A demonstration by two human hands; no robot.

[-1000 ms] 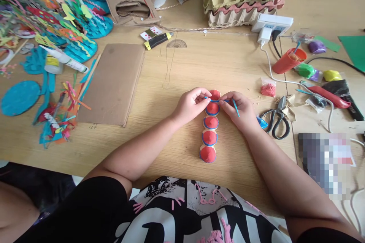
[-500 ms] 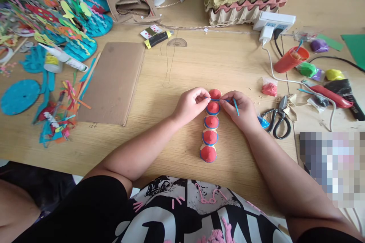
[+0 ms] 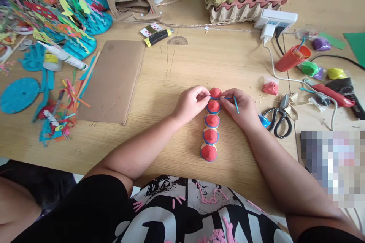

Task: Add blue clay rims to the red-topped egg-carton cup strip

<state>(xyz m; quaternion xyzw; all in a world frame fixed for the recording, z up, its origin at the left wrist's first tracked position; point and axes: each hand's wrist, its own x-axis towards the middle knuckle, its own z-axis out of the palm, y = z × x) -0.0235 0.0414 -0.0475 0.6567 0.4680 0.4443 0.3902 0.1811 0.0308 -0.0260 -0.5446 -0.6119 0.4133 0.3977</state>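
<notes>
A row of several egg-carton cups [image 3: 211, 121], capped with pointed red clay and edged with blue, runs away from me on the table. At its far end, a thin blue strand [image 3: 216, 99] lies along the near edge of the last red cap [image 3: 215, 92]. My left hand [image 3: 191, 103] pinches the strand's left end, fingertips against the cup. On the other side, my right hand [image 3: 242, 108] is closed on its right part with thumb and forefinger. A slim light-blue stick [image 3: 236, 104] pokes out between the right fingers; its other end is hidden.
Black-handled scissors [image 3: 281, 117] and a bag of red clay [image 3: 270, 86] lie to the right, near an orange cup [image 3: 293, 57]. Cardboard [image 3: 111, 79] lies left, beside paper scraps [image 3: 57, 121]. Egg trays [image 3: 248, 0] and a power strip [image 3: 276, 19] stand behind.
Both hands keep almost the same place and grip along the far cup. The view has shifted very slightly; nothing was let go or picked up.
</notes>
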